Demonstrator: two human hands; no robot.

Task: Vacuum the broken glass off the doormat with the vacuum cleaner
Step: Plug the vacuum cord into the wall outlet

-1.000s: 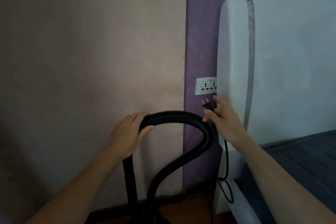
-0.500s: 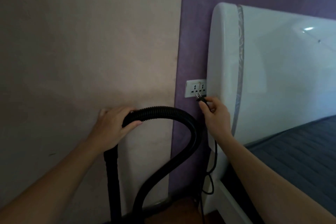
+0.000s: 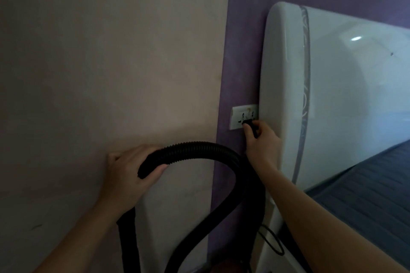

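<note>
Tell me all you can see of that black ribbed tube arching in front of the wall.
The vacuum hose is black, ribbed, flexible-looking plastic. It rises from the bottom edge, arches over and meets a smooth black tube running back down. The left hand grips it at the arch's left end, thumb underneath. It hangs in front of the pink and purple wall.

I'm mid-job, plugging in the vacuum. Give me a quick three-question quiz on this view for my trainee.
1. True or false: the left hand grips the vacuum hose.
2. What does the right hand hold at the wall socket? A) hose B) plug C) nothing
3. Fill in: the socket sits just left of the white ____.
Key: 1 true; 2 B; 3 headboard.
</note>
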